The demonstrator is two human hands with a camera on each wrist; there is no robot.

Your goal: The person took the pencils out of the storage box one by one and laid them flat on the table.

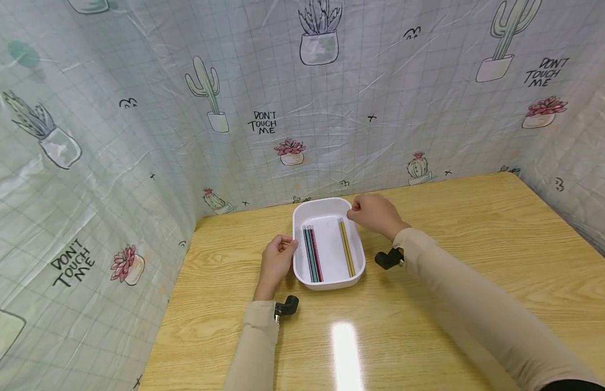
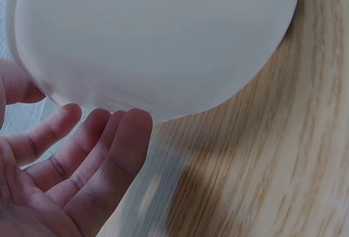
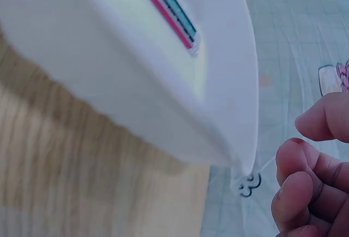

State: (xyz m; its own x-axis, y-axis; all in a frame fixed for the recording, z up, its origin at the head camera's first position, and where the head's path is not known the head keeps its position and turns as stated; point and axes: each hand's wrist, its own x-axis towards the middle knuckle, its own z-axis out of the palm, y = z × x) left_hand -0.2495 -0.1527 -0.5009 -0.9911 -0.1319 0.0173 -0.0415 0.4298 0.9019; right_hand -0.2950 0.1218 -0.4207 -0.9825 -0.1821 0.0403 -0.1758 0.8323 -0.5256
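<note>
A white plastic tray with rounded corners stands on the table. Along its left side lie several slim pencils, teal, pink and dark, with pale ends; yellow pencils lie along the right side. My left hand is at the tray's left wall, relaxed fingertips touching its outside and the thumb beside the rim. By the far right corner, my right hand is raised near the rim. Its fingers curl loosely, with a gap between thumb and forefinger and nothing seen between them.
The wood-grain table reaches back to a hanging cloth printed with cacti, which also runs along both sides. Each wrist carries a small black camera mount. A bright reflection lies on the table in front of the tray.
</note>
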